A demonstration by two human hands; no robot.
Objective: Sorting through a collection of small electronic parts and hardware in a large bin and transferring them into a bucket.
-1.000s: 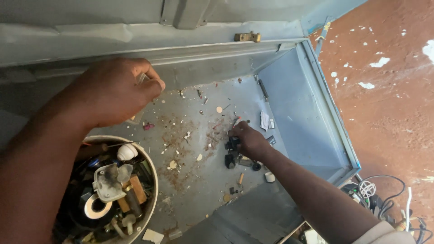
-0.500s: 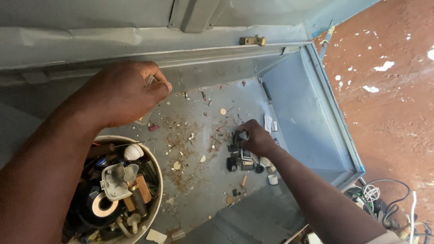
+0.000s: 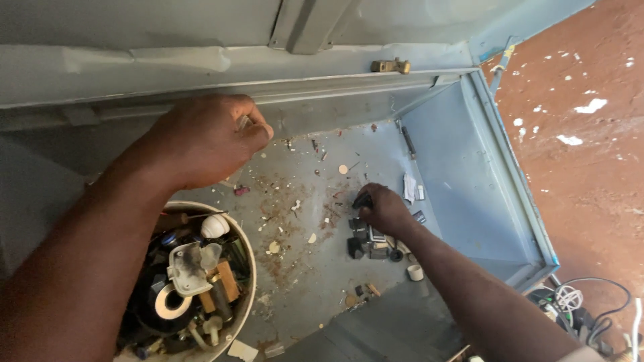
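I look down into an open grey metal box (image 3: 463, 181) with a dirty floor. My right hand (image 3: 384, 209) reaches to the box floor and closes on a small black part (image 3: 363, 200), just above a cluster of small black parts (image 3: 367, 245). My left hand (image 3: 204, 137) hovers higher up, fingers curled shut around something small and pale that I cannot make out. It is above a round cream bucket (image 3: 249, 265) full of mixed electrical scraps, including a white socket piece (image 3: 189, 267) and a roll of tape (image 3: 170, 303).
Small debris, rust flakes and a pale disc (image 3: 343, 169) litter the box floor. A white cap (image 3: 415, 272) lies near the black parts. The lid has a brass hinge (image 3: 391, 66). Red floor (image 3: 590, 167) lies to the right, with tangled cables (image 3: 577, 308) at the lower right.
My right hand has shifted slightly up the box floor onto a black part. My left hand has stayed above the bucket. The view has drifted a little.
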